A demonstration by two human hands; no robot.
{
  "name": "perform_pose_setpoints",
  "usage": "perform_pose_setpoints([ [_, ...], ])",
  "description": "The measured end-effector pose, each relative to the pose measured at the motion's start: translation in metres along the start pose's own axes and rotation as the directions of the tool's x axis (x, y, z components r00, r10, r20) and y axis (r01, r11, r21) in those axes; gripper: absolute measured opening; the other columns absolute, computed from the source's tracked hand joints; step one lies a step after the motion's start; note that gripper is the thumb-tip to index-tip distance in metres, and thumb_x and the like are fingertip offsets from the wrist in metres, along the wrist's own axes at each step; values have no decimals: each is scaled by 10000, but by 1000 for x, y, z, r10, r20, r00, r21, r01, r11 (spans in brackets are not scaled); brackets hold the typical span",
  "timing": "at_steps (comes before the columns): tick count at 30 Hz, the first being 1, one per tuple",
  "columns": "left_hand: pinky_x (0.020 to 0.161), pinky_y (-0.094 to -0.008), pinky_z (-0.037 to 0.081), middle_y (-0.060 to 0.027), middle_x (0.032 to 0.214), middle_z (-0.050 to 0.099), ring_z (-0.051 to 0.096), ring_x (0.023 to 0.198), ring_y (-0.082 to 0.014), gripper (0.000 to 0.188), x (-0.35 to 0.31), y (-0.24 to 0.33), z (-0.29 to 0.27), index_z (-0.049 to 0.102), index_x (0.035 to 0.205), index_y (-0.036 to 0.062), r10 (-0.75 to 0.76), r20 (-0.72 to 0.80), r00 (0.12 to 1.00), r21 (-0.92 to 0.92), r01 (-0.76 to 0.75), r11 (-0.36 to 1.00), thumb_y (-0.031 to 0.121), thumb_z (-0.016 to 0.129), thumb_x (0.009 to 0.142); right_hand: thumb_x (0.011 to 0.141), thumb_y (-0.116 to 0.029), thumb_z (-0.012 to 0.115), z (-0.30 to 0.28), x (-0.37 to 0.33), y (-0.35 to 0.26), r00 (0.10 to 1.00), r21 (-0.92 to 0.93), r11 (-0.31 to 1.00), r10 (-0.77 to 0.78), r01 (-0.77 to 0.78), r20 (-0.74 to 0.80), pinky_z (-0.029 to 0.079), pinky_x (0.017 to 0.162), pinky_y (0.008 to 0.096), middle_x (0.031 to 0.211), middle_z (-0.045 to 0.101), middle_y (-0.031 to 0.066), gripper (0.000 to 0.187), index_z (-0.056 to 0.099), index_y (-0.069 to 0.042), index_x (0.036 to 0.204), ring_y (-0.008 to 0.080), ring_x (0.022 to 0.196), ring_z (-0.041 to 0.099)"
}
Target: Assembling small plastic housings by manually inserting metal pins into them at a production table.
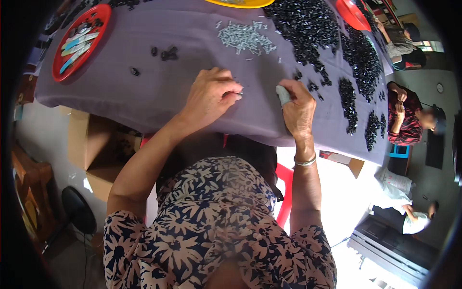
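Note:
My left hand [210, 95] is over the purple cloth near the table's front edge, thumb and fingers pinched together. A tiny bit of something dark and shiny shows at its fingertips, too small to name. To its right, my right hand [299, 107] is closed, with a pale grey cover [283, 95] on one digit; what its fingers hold, if anything, is hidden. A few loose small black parts [313, 86] lie just beyond the right hand. Farther off is a heap of small pale grey pin-like pieces [245, 37].
Large heaps of small black parts [308, 26] spread across the table's right side. A red tray [57, 67] with coloured-handled tools stands at the left; a yellow tray [240, 4] sits at the far edge. Below are an open cardboard box [77, 135] and other people at right.

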State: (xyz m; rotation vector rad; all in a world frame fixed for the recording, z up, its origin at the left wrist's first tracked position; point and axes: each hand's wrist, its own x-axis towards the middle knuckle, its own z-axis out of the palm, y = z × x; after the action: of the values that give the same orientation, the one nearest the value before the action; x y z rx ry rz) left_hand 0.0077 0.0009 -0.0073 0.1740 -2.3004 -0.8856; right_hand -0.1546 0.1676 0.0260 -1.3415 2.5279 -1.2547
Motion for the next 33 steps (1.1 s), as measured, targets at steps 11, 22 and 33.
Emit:
perform_pose_setpoints([
  [11,775,-336,409,27,815,636,582,827,-179,72,3,0,0,723,811,106,-78,30,996,-38,79,996,104,746,743,830,-10,683,-65,15,63,990,-67,995,71,-80,-122,484,657,261,830,674,55,147,692,-51,971,131,683,602],
  [22,770,-328,412,25,828,639,581,823,-184,85,2,1,-3,718,816,102,-114,63,991,-4,115,993,109,757,740,800,-50,739,-40,45,50,985,-249,968,4,40,172,507,667,261,827,693,91,137,702,-26,930,159,707,652],
  [33,808,-342,404,28,829,632,573,825,-174,91,3,0,-3,713,822,108,-85,79,993,-28,88,996,112,759,744,737,-83,721,-47,85,25,854,-496,866,206,69,478,488,611,315,732,673,90,99,693,-30,816,190,630,624],
])
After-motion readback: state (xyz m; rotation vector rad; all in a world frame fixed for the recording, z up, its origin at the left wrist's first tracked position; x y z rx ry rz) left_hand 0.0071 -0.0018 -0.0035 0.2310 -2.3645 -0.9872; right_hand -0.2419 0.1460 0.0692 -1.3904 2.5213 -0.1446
